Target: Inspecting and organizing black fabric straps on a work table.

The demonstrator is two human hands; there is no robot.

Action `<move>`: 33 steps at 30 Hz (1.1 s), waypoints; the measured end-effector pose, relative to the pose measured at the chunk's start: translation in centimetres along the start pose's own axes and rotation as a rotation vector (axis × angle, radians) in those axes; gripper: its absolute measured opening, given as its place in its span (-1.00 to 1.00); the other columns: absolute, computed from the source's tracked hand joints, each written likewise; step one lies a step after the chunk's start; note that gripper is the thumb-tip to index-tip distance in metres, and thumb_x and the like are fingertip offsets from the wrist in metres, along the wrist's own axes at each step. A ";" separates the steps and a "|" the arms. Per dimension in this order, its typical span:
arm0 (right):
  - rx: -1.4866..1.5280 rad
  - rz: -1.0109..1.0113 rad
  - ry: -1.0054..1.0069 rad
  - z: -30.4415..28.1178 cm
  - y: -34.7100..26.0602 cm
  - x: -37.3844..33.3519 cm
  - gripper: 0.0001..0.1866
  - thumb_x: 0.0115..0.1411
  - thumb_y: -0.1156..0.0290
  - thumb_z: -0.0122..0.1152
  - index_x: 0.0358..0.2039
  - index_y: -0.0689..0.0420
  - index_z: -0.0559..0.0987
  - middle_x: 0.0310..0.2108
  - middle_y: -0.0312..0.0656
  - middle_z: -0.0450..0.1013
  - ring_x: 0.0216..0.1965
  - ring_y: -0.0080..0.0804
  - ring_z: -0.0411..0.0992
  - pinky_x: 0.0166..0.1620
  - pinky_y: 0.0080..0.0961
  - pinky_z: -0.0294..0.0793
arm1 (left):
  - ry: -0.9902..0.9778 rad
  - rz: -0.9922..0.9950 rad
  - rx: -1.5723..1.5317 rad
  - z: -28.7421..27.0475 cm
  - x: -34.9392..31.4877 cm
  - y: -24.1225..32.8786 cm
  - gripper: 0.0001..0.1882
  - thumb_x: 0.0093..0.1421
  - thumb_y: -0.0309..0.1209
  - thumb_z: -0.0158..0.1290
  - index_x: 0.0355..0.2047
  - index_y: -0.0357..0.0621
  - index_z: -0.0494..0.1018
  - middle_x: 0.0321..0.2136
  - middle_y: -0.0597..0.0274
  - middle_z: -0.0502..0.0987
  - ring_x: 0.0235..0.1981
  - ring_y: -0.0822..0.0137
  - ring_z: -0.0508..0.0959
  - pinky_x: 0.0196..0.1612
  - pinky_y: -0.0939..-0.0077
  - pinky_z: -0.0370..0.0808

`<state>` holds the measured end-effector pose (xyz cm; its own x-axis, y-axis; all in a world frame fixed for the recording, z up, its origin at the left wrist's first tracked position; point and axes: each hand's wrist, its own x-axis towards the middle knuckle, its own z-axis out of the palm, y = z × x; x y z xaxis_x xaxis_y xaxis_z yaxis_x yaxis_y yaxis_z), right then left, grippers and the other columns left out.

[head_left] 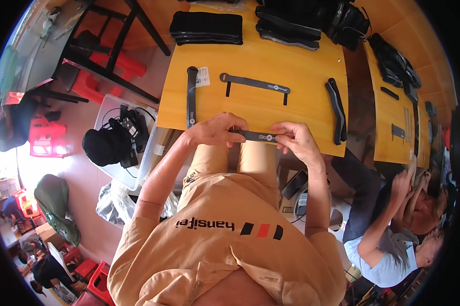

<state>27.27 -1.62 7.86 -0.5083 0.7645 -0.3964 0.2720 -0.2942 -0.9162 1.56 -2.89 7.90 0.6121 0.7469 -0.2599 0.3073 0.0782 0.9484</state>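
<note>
A dark grey strap (258, 136) with a pale printed mark is stretched level between my hands, just off the table's front edge. My left hand (217, 130) is closed on its left end, and my right hand (297, 143) pinches the right end between thumb and fingers. Beyond them, another grey strap (255, 83) with a looped end lies across the table, two short black strips (228, 90) sticking out below it. Near my left hand, a third strap (191, 94) lies lengthwise beside a white label (203, 76).
Several straps (336, 112) lie bundled at the yellow table's (306, 66) right side. Folded black straps (206, 28) are piled at the back. A plastic bin (119, 109) with black items stands at left. At right, a person in a light blue shirt (385, 260) sits by another table.
</note>
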 end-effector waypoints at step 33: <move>0.109 -0.183 0.600 -3.9 4.1 9.3 -0.93 0.09 0.52 0.18 -0.42 0.25 0.53 -0.64 -0.35 0.40 -0.66 -0.71 0.31 -0.64 -0.78 0.24 | 0.865 -0.141 0.122 -4.7 6.1 -5.1 -0.79 0.01 -0.41 0.16 -0.43 -0.35 0.50 -0.66 0.13 0.50 -0.61 0.42 0.49 -0.48 0.55 0.41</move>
<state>26.82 6.47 0.61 0.0166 0.9869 -0.1604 0.1236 -0.1612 -0.9792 0.32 4.34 2.37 -0.1881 0.9773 -0.0975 0.4439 0.1731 0.8792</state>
